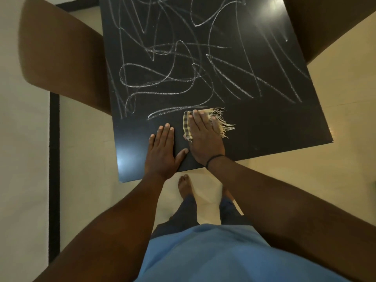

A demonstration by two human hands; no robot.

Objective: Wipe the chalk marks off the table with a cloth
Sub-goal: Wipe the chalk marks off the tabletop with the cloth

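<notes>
Left hand (162, 151) flat on the black table (274, 135), fingers straight, holding nothing. Right hand (205, 137) pressed flat over a checked cloth (187, 127), fingers straight on top, fringe poking out to the right. Cloth near the table's front edge, right at the end of the nearest chalk stroke. Chalk marks (183, 74) scribbled all over the rest of the top, just loops and lines, nothing readable. Brown chairs (61, 55) on both sides, pale tiled floor (335, 180) below, bare feet (185, 186) under the front edge.
</notes>
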